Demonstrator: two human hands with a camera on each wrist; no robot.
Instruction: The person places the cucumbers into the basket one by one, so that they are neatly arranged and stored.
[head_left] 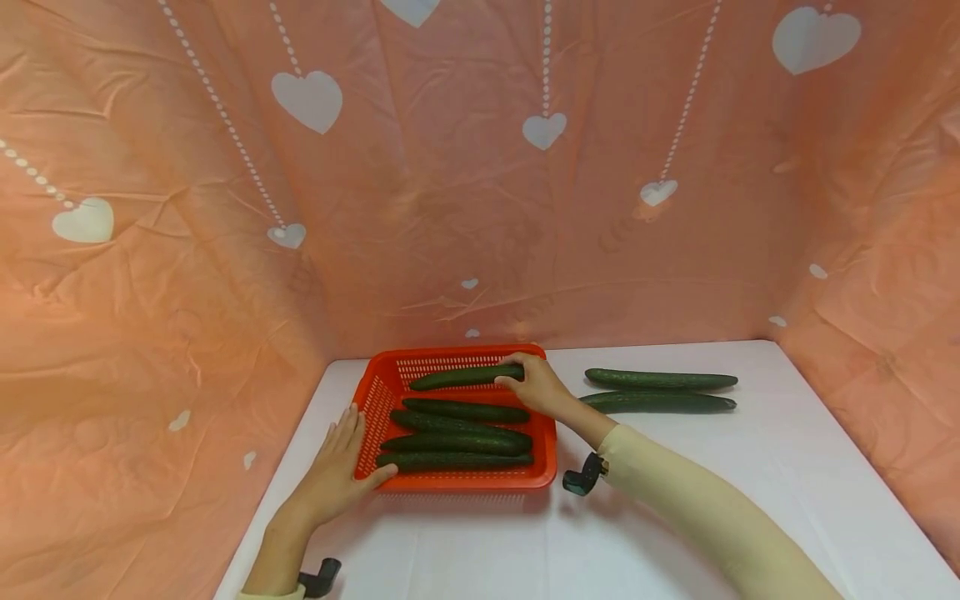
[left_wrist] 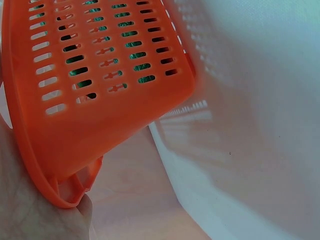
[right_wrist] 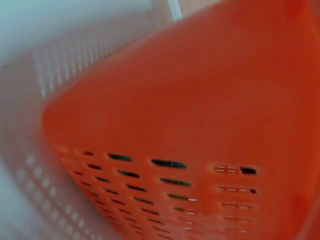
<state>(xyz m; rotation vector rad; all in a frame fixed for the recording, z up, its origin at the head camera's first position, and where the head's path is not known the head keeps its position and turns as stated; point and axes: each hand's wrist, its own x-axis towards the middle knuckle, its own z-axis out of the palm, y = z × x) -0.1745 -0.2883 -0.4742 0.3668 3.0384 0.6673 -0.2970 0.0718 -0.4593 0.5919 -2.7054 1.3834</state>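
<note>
Fingers [head_left: 346, 429] of the left hand [head_left: 327, 481] are held straight against the left side of a red basket [head_left: 465, 481], below and left of the frame's centre. Inside it, four cucumbers [head_left: 457, 442] are laid side by side. Above them, another cucumber [head_left: 453, 378] is gripped near its right end by the right hand [head_left: 537, 387]. Farther right, two cucumbers [head_left: 660, 380] are seen on the white counter [head_left: 787, 450].
</note>
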